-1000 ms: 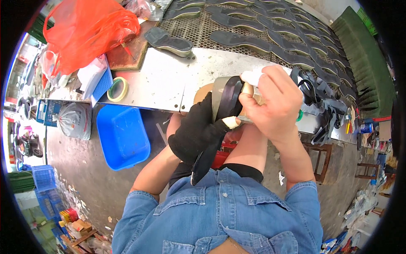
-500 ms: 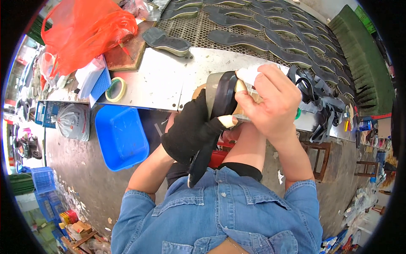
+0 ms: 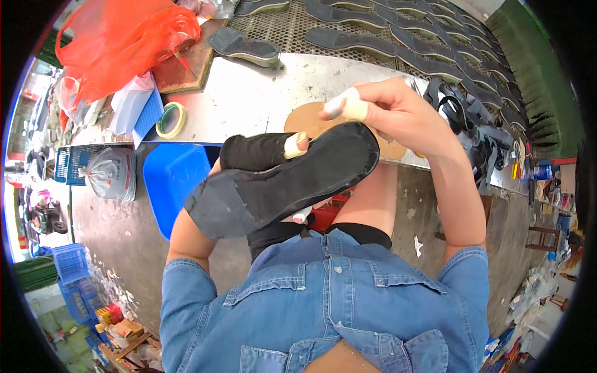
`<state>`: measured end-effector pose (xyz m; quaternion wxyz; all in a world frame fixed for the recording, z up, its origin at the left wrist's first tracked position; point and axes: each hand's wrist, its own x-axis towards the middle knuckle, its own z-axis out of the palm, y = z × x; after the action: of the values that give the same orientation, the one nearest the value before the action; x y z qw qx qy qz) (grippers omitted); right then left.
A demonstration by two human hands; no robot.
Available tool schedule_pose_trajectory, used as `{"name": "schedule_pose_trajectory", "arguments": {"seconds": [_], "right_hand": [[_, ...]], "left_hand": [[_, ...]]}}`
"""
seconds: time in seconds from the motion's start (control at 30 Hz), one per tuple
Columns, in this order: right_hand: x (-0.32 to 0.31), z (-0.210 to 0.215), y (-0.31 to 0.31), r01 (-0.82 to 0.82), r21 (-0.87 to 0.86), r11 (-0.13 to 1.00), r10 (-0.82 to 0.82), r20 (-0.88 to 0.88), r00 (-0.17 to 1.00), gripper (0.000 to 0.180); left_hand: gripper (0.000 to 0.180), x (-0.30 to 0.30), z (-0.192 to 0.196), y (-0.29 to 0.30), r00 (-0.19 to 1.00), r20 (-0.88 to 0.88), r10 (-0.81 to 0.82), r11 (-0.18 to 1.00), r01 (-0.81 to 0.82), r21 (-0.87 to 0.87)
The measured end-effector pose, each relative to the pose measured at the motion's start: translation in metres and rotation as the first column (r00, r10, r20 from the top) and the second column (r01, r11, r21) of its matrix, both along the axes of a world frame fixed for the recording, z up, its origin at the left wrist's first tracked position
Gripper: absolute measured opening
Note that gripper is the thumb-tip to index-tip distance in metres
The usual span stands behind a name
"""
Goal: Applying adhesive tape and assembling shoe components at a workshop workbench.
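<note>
A black shoe sole (image 3: 283,183) is held up in front of the person's chest, just below the near edge of the metal workbench (image 3: 249,93). Its flat underside is turned up toward the camera. Its long axis runs slantwise, the narrower heel end pointing down and to the left, the broader toe end up and to the right. A scuffed grey patch is seen near the heel end.

The sole is gripped from beneath by the left hand (image 3: 261,152), which is covered by a black glove; only a taped fingertip is seen over the upper edge of the sole, and the rest of the hand is hidden behind it. The right hand (image 3: 392,112) is closed over the toe end, with tape wound about two of its fingers; whatever may be pinched between those fingers cannot be made out. A tan disc (image 3: 311,121) lies on the workbench behind the hands and is largely covered by them.

Farther back, on the workbench's perforated grid, rows of dark soles (image 3: 398,37) are laid out, cut off at the upper edge. A single sole (image 3: 242,46) lies near the left of the grid. A roll of tape (image 3: 170,120) is set near the left end, beside a red plastic bag (image 3: 118,43). A tangle of black straps (image 3: 472,118) is heaped at the right end. A blue bin (image 3: 171,186) stands below the near edge.
</note>
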<state>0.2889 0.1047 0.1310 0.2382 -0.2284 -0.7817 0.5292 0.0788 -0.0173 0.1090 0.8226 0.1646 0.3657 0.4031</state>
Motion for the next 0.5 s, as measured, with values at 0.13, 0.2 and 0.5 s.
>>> {"name": "schedule_pose_trajectory", "arguments": {"seconds": [0.13,0.2,0.5], "right_hand": [[0.001,0.012,0.008,-0.131,-0.158,0.979,0.159,0.18,0.971,0.026],[0.003,0.014,0.007,-0.083,-0.173,0.981,0.136,0.325,0.936,0.024],[-0.007,0.004,-0.037,0.427,0.653,0.626,-0.527,-0.05,0.849,0.021]], "left_hand": [[0.054,-0.013,-0.005,0.001,0.967,-0.252,-0.044,0.999,0.037,-0.032],[0.053,-0.013,-0.002,0.004,0.963,-0.262,-0.059,0.998,0.062,0.001],[0.046,0.003,0.018,0.024,0.909,-0.39,-0.148,0.945,0.247,0.217]]}}
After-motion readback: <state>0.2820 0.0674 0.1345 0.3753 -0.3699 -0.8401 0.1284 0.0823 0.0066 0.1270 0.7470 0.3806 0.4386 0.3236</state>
